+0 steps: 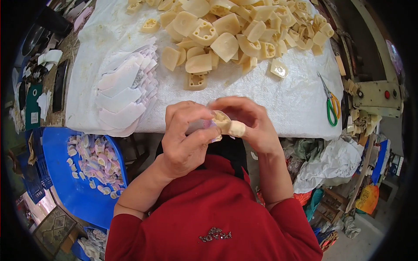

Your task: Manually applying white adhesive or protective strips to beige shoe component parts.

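Close to my body, in front of the table's near edge, both my hands are closed around one cream plastic shoe heel (221, 121). My left hand (183, 132) pinches its left side, where a bit of pale lilac sheet shows by the fingers. From the right, my right hand (256, 123) grips the same heel, with a cream wrapping (237, 128) around the thumb. Fingers hide much of the heel. Ahead lies a big heap of bare cream heels (226, 45). At the left, thin pale pink-white cut pieces (124, 91) overlap in a stack.
A white cloth (174, 108) covers the table. Scissors (333, 104) with green and orange handles lie at its right edge. Down at the left, a blue basin (78, 191) holds many pink-lilac covered heels. A crumpled white plastic bag (331, 167) lies at the lower right.
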Tool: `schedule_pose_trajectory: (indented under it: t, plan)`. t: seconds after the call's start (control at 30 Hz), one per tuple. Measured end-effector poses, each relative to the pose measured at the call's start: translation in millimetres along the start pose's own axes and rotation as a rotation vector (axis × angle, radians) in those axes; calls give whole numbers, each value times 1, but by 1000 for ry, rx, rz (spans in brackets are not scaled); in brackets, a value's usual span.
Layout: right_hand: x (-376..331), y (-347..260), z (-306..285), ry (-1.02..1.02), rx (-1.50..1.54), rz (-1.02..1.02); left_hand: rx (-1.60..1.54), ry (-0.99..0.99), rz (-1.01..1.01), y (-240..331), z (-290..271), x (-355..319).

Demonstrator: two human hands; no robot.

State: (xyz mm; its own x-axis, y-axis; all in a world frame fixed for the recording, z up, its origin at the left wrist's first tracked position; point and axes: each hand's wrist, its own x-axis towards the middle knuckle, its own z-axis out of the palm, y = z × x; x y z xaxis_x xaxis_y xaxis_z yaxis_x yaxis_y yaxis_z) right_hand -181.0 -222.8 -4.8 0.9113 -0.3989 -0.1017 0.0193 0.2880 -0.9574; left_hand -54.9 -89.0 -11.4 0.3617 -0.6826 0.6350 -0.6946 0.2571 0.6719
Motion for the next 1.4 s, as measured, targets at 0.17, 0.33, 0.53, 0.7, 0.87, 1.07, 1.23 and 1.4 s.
schedule_pose_trajectory:
  t: [0.17,0.33,0.53,0.7,0.87,1.07,1.23,1.4]
  plan:
    - [-1,1,-5,57,-269,-205,-205,1,-85,-1,2,-14]
    - [-1,0,3,-43,-499,-464,-752,-219,-626,0,2,-9]
    - [-2,21,18,64,-543,-484,-884,-209,-774,7,6,-15]
    - [1,20,26,25,-49,-205,-1010,-186,-679,7,9,-18]
    - [10,8,26,-56,158,135,-869,-137,-700,20,11,-10]
    - [-1,30,37,19,37,-163,-719,-117,-578,17,13,-14]
    - [-5,34,52,79,77,-223,-763,41,-760,18,12,-3]
    - [0,39,48,66,-83,-389,-720,42,-694,16,16,-9]
